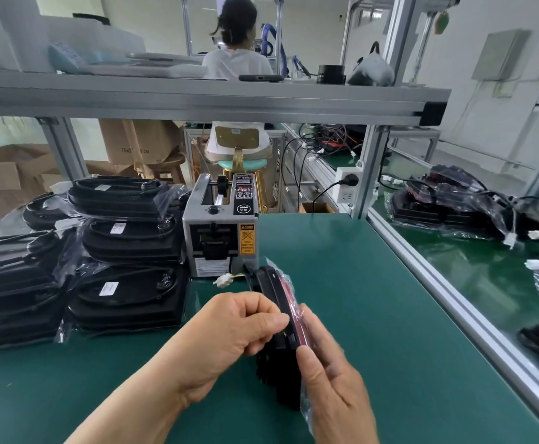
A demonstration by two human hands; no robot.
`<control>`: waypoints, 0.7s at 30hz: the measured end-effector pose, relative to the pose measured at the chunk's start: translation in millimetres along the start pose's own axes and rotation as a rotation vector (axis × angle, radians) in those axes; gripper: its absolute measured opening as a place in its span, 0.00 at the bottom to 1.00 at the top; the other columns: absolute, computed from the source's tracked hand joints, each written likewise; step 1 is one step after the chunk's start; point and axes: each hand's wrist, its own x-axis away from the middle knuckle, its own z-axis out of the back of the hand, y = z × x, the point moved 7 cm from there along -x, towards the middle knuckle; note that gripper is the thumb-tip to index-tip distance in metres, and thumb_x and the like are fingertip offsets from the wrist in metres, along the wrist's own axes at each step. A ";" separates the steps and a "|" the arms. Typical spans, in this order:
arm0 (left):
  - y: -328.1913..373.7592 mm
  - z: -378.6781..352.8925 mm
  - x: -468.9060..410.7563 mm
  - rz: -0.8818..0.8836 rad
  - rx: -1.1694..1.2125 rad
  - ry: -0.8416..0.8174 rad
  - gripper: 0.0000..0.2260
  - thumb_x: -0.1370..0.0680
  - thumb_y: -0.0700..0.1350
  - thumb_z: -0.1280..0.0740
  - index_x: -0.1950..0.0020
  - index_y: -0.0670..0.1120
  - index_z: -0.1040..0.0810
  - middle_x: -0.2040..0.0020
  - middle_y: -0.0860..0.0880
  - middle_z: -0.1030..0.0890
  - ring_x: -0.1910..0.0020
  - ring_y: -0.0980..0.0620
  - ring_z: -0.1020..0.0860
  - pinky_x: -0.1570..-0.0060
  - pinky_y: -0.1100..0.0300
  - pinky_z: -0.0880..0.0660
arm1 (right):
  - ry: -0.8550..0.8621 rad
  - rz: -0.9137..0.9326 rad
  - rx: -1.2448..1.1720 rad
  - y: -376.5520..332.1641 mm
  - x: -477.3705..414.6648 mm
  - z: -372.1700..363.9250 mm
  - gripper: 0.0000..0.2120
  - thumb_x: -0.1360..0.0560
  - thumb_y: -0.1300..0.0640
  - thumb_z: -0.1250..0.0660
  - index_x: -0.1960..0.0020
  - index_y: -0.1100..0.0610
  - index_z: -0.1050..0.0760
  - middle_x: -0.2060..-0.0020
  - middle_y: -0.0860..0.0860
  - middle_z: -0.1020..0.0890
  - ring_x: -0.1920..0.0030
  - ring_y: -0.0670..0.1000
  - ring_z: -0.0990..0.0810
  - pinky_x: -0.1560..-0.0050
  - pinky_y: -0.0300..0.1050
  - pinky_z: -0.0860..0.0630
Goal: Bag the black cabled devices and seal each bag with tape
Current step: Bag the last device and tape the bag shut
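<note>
Both hands [239, 328] [332, 379] grip bagged device [277, 315] mid-mat [341, 251].

Between the hands [261, 334], the black device [281, 318] looked like matt ribbed plastic, wrapped in a clear, crinkled, glossy film bag [306, 408]. Under them the green tabletop [341, 283] was a smooth matt mat. Beyond them, the tape dispenser [220, 225] had a grey painted metal-looking casing.

Left hand [229, 328] and right hand [335, 379] gripping black device [277, 302] in clear bag [293, 310], tape dispenser [220, 225] behind
</note>
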 end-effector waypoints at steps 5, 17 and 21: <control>1.6 -0.4 -1.9 -0.004 -0.024 -0.046 0.08 0.24 0.42 0.29 0.63 0.46 0.21 0.73 0.53 0.28 0.72 0.56 0.35 0.68 0.67 0.35 | -0.067 -0.012 -0.080 2.9 -1.3 -0.5 0.27 0.26 0.54 0.32 0.27 0.53 0.30 0.32 0.44 0.22 0.29 0.45 0.27 0.27 0.48 0.35; -0.1 -1.8 -1.3 -0.015 -0.006 -0.072 0.07 0.26 0.45 0.28 0.64 0.47 0.21 0.70 0.52 0.28 0.70 0.55 0.34 0.65 0.66 0.34 | -0.099 0.064 -0.038 -0.3 -0.7 2.7 0.26 0.25 0.57 0.36 0.27 0.52 0.31 0.36 0.37 0.21 0.33 0.40 0.25 0.39 0.28 0.29; -0.8 -1.1 -2.1 -0.011 -0.009 -0.076 0.08 0.25 0.44 0.28 0.65 0.48 0.21 0.71 0.52 0.28 0.70 0.56 0.34 0.66 0.66 0.34 | -0.082 0.064 -0.036 0.9 -1.3 3.6 0.23 0.21 0.56 0.35 0.27 0.51 0.31 0.35 0.38 0.21 0.32 0.41 0.25 0.36 0.31 0.29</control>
